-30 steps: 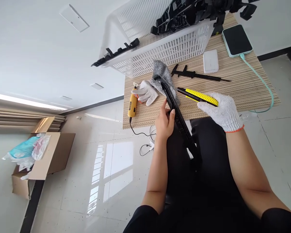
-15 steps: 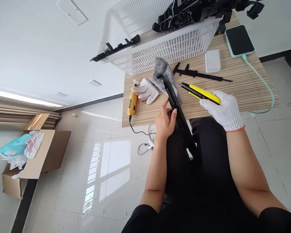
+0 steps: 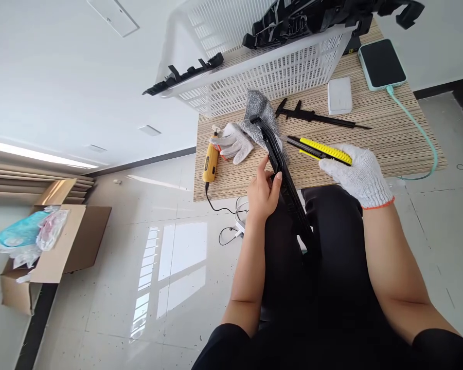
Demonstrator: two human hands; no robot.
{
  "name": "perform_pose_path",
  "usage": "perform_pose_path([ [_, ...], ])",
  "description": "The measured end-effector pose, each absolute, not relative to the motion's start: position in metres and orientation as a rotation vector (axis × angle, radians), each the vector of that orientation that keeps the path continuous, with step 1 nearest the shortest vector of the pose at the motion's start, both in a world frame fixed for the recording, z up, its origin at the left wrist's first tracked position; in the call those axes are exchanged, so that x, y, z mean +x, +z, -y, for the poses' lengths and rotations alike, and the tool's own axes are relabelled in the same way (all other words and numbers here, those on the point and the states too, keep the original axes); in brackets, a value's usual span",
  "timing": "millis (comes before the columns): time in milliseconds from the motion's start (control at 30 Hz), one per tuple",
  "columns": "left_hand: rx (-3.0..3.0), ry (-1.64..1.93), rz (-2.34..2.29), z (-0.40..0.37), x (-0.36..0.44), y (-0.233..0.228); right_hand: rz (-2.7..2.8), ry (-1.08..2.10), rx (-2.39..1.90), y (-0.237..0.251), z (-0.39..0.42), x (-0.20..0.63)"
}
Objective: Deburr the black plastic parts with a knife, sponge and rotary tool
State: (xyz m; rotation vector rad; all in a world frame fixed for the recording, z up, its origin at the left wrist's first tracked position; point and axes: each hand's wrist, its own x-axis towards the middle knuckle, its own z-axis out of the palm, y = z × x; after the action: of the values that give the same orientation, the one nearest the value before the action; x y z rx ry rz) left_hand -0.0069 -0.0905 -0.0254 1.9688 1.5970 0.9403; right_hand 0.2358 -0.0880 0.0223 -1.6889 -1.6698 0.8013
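Your bare left hand (image 3: 263,192) is clamped on the one long black plastic strip (image 3: 283,180), middle of frame, table edge to lap | stiff, light, looks bendy: hold mid-length | your gloved right hand (image 3: 357,172) grips the one yellow-and-black box knife (image 3: 320,150) | two loose gloves.

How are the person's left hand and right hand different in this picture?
The left hand is bare; the right hand wears a white knit glove. The left hand grips a long black plastic part; the right hand holds a yellow utility knife. Both hands are closed on their things near the table edge.
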Motion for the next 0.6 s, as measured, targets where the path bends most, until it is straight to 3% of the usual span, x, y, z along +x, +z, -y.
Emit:
perform_pose_path([
  [433,1.966,0.932,-1.602,0.0903,-0.0068,-0.0253,1.79,0.871,-1.604,0.0193,0.0878,0.2373],
  [600,1.973,0.94,-1.592,0.0903,-0.007,-0.0253,1.672,0.627,-1.663,0.0154,0.0876,0.2335],
])
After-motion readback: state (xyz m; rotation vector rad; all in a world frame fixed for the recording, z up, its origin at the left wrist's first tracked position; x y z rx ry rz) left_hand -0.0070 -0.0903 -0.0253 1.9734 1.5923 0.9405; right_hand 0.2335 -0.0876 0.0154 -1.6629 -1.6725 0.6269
